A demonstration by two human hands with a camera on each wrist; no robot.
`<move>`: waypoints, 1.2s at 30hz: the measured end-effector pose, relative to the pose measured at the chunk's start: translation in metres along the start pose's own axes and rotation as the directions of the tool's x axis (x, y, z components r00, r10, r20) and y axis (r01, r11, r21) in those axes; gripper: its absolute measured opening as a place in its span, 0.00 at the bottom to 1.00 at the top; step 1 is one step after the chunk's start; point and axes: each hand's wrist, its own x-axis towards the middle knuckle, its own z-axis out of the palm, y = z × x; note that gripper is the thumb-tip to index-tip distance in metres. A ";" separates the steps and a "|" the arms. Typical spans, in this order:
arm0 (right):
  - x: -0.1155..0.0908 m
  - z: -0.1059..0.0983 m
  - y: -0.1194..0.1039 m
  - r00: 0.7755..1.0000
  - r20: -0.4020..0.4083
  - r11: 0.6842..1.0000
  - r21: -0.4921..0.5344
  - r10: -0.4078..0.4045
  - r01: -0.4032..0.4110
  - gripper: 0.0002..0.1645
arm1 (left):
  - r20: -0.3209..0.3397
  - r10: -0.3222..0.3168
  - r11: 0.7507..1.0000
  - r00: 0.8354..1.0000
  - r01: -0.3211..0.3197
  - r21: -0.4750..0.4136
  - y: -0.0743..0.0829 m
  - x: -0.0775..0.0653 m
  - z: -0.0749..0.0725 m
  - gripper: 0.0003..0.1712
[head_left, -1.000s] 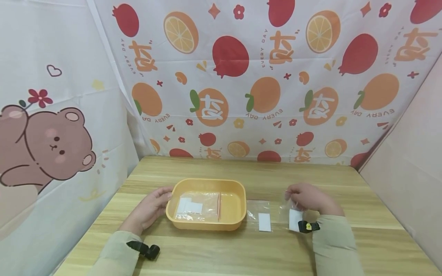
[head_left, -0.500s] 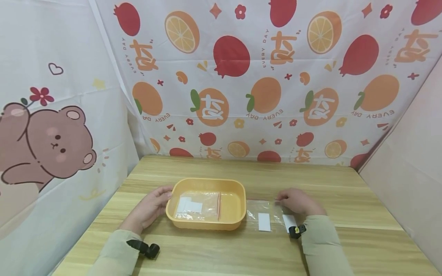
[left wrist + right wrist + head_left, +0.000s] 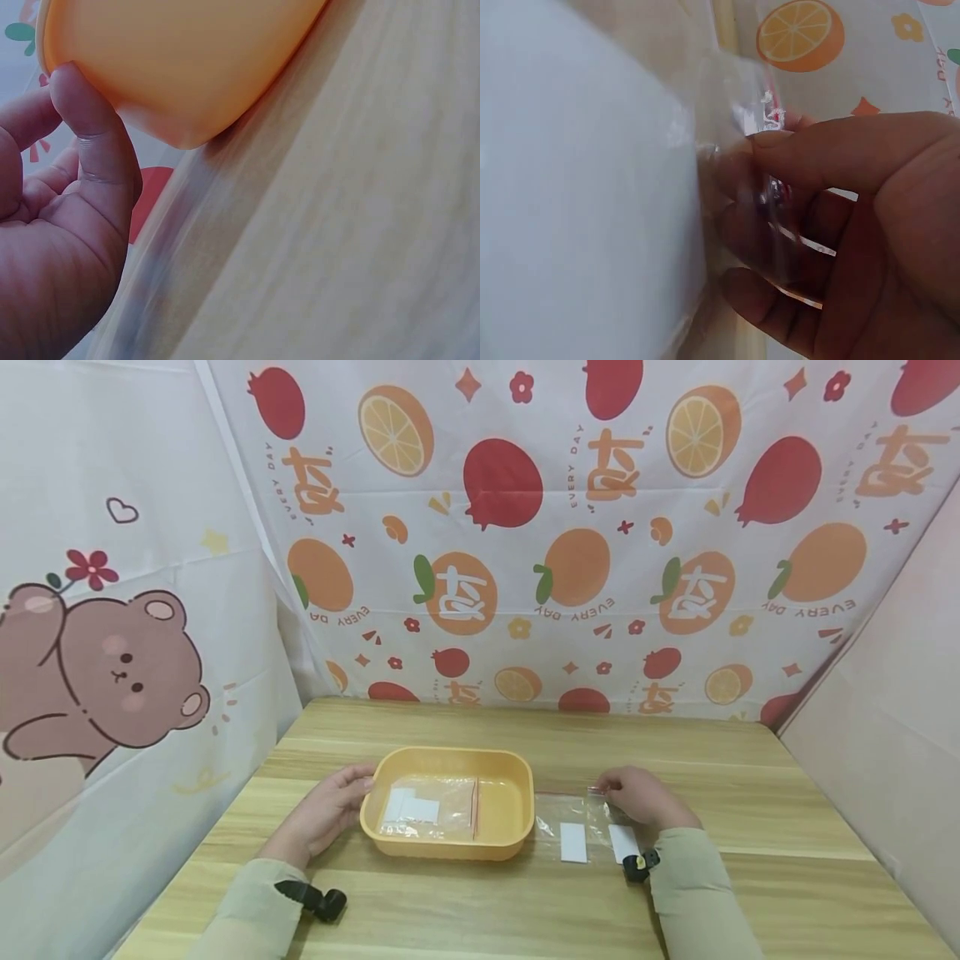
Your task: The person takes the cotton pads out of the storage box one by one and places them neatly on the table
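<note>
In the head view a yellow plastic tray (image 3: 447, 852) stands on the wooden table, with a clear zip bag (image 3: 454, 789) holding white cards lying inside it. My left hand (image 3: 322, 814) grips the tray's left rim; in the left wrist view the thumb (image 3: 94, 142) lies against the wall, and what the fingertips do behind it is partly hidden. To the right of the tray lies a second zip bag (image 3: 551, 810) with one white card. My right hand (image 3: 648, 797) pinches the top edge of a third zip bag (image 3: 735, 97), whose white card (image 3: 623, 843) shows below the hand.
A wooden table (image 3: 465, 910) carries everything. Behind it hangs a fruit-patterned cloth (image 3: 570, 635), and a cloth with a bear (image 3: 127, 668) closes the left side. Another pale cloth (image 3: 885, 718) stands at the right.
My right hand has moved left with the third zip bag, which has come down beside the second bag. The left hand and the tray stay in place.
</note>
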 end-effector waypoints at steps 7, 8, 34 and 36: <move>0.000 0.002 0.001 1.000 -0.023 1.000 0.006 -0.020 0.020 0.13 | 0.005 0.009 1.000 1.000 -0.009 0.011 -0.001 0.000 0.001 0.33; 0.000 0.002 0.001 1.000 -0.024 1.000 0.009 -0.015 0.016 0.13 | 0.006 0.007 1.000 1.000 -0.007 0.012 -0.001 0.000 0.000 0.33; -0.003 -0.001 -0.008 0.998 -0.059 0.999 0.036 0.004 -0.002 0.15 | 0.004 0.004 1.000 1.000 -0.004 0.015 -0.003 0.003 -0.003 0.32; -0.003 -0.003 -0.010 0.997 -0.075 0.999 0.046 0.007 -0.004 0.16 | -0.001 -0.002 1.000 1.000 0.002 0.009 -0.003 0.002 -0.003 0.32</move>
